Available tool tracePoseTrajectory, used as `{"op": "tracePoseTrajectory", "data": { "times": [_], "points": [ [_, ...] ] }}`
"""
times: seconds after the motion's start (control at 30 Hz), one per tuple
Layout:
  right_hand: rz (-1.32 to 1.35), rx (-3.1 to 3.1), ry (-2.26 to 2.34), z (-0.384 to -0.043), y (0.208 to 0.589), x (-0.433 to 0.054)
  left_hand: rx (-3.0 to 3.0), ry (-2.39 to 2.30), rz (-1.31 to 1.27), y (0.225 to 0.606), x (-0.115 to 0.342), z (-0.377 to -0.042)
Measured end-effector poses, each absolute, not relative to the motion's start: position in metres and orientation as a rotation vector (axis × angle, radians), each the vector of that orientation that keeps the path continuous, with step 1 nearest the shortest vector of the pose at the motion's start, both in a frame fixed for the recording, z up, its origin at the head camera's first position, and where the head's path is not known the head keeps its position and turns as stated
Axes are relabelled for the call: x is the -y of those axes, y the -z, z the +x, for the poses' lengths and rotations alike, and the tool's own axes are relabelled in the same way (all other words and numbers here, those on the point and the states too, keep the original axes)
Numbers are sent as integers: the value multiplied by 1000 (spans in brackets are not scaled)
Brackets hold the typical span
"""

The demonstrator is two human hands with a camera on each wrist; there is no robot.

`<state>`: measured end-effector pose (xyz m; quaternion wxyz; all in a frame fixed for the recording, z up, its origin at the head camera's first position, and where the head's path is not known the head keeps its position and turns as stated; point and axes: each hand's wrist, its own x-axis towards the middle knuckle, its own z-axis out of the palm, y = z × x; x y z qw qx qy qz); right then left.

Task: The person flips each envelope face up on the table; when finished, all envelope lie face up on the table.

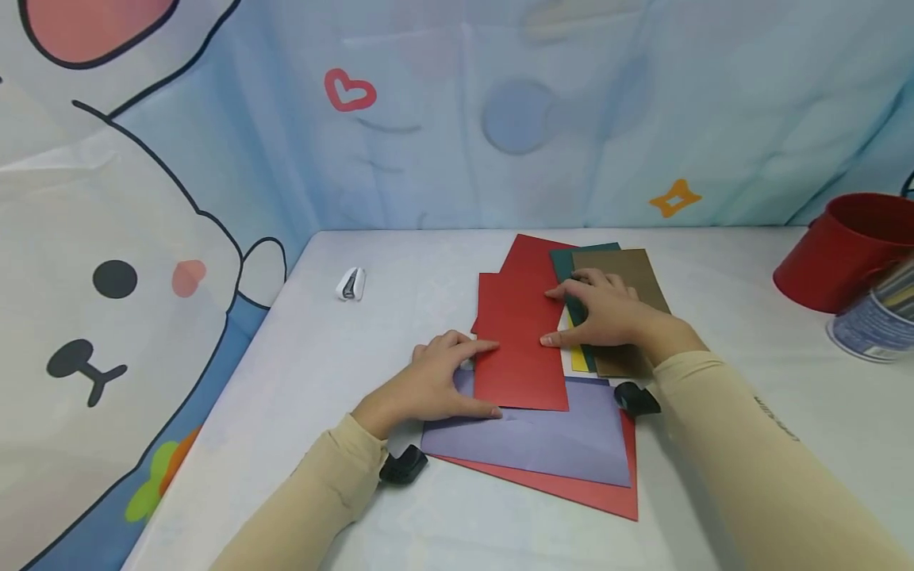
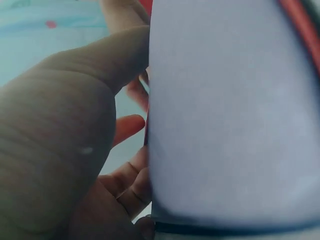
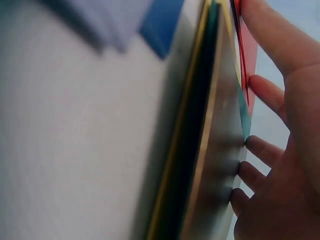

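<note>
A folded-looking red paper piece [image 1: 520, 357] lies on top of a pile of coloured paper. My left hand [image 1: 428, 381] rests at its left side, index fingertip on the red and thumb near its lower edge, over a purple sheet [image 1: 557, 448]. From the right, my right hand [image 1: 610, 313] touches the red piece's edge with thumb and index finger. Its other fingers lie over a brown sheet [image 1: 628, 270] and a dark green sheet [image 1: 564, 266]. A yellow strip [image 1: 578, 361] shows below the right thumb. Another red sheet [image 1: 535, 258] sticks out behind.
A larger red sheet [image 1: 600, 500] lies under the purple one. To the left sits a small white stapler [image 1: 351, 284]. At the far right are a red container [image 1: 821, 266] and a blue-and-white can [image 1: 867, 333]. A printed curtain [image 1: 443, 159] hangs behind the table.
</note>
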<state>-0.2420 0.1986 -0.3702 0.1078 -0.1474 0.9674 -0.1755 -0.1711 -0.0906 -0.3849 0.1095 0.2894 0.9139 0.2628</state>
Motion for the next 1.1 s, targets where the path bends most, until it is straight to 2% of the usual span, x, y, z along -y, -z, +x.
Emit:
{"op": "tracePoseTrajectory", "data": {
  "times": [0.37,0.9,1.1],
  "points": [
    [-402,-2804,497,-241,371,-198,-2806,-775,919,381,95,-167],
    [-390,-2816,492,-237,371,-200,-3025,-209,1306,375,89,-164],
    [-387,-2807,560,-239,374,-205,-3115,-433,1400,376,89,-167]
  ]
}}
